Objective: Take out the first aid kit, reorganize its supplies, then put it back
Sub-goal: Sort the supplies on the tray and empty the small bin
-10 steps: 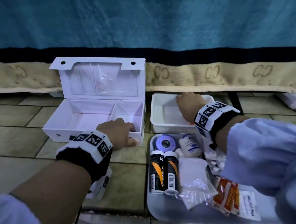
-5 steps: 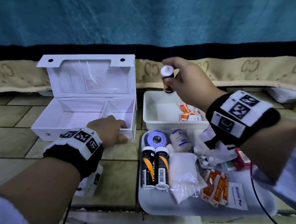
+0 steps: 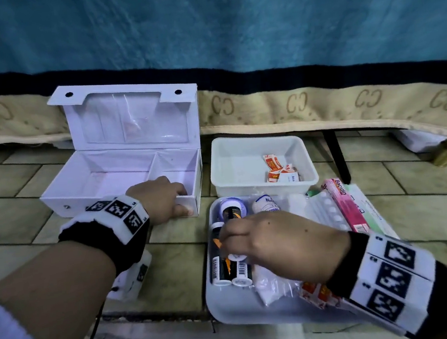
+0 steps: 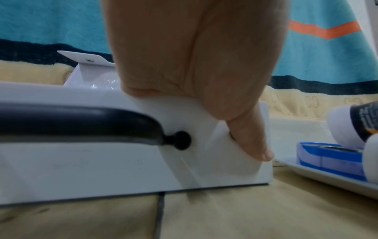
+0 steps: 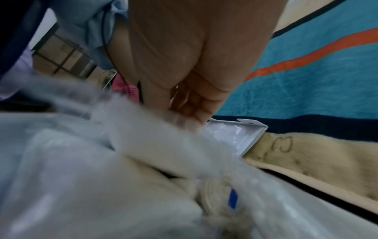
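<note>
The white first aid box [image 3: 102,182] lies open on the tiled floor, lid upright, both compartments bare. My left hand [image 3: 165,200] grips its front right corner, fingers over the rim and thumb on the front wall [image 4: 255,145]. My right hand [image 3: 274,244] hovers over the flat white tray [image 3: 231,306] of supplies. Its curled fingers hold a small dark bottle [image 3: 231,213] with a white cap, the capped end over a blue tape roll [image 3: 241,204]. Two black-and-orange tubes [image 3: 218,266] lie under the fingers. In the right wrist view my right hand [image 5: 194,64] is above a blurred plastic bag [image 5: 102,161].
A white bin [image 3: 238,165] behind the tray holds a few red sachets [image 3: 277,169]. On the tray lie a gauze roll [image 3: 266,205], a blister pack [image 3: 328,210] and a pink box [image 3: 345,206]. A blue and beige blanket [image 3: 320,101] hangs behind. The box has a black handle [image 4: 81,122].
My right hand rose from the bin with the small bottle, then came down and left with it to the tray. The left hand has stayed on the box corner.
</note>
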Tool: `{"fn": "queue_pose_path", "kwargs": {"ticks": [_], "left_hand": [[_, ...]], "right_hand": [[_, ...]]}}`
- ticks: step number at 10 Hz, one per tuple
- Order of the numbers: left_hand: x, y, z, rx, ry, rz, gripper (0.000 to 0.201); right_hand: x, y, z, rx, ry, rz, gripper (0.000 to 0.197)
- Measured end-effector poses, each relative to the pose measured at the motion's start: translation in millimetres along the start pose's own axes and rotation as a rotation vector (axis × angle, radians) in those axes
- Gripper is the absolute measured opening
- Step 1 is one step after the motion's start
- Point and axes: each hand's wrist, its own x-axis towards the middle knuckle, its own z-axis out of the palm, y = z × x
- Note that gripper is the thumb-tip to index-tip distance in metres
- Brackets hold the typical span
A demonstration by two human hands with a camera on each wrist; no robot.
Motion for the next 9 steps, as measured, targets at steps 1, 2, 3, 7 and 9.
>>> {"fn": "queue_pose_path", "kwargs": {"ticks": [1,2,3,7,9], "left_hand": [[0.1,0.2,0.4,0.001,-0.003,0.000,0.052],[0.0,0.3,-0.2,-0.001,0.001,0.002,0.053],[-0.1,0.1,-0.1,-0.001,-0.001,0.001,0.053],[0.0,0.7,-0.4,0.005,-0.001,0.001,0.052],[0.8,0.8,-1.1,0.002,-0.007,0.001,0.053]], "right_hand": [[-2.9,2.2,-0.3,0.083,0.008,0.010,0.039],[-6.2,2.6,0.2,0.136,0.030,0.028,0.043],[-7.3,2.3,2.5,0.139,0.033,0.028,0.043],[-4.6,16.5,-20.9,0.128,0.082,0.191,0.034],[-6.2,101.4,-44.8,-0.092,-0.034,0.776,0.023]]}}
